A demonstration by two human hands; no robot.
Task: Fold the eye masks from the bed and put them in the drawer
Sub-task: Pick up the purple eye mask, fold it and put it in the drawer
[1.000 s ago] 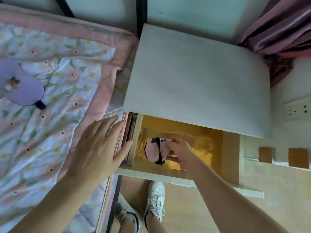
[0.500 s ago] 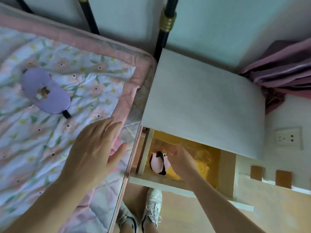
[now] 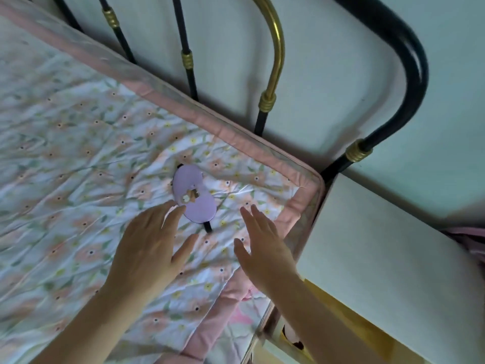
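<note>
A lilac eye mask [image 3: 193, 194] with a black strap lies flat on the floral bed cover [image 3: 78, 153] near the bed's corner. My left hand [image 3: 151, 248] hovers open just below and left of it, fingertips at the mask's near edge. My right hand [image 3: 262, 245] is open too, over the cover to the right of the mask, holding nothing. A folded pink eye mask [image 3: 291, 337] shows partly inside the open yellow-lined drawer [image 3: 349, 316] at the bottom, half hidden by my right forearm.
A white bedside cabinet top [image 3: 380, 258] stands right of the bed, above the drawer. A black and brass metal headboard [image 3: 273, 61] runs along the pale wall behind. Pink fabric [image 3: 469, 240] hangs at the far right edge.
My right hand has left the pink mask in the drawer and come over the bed. The view has swung left to the lilac mask, and my left hand has reached up to it.
</note>
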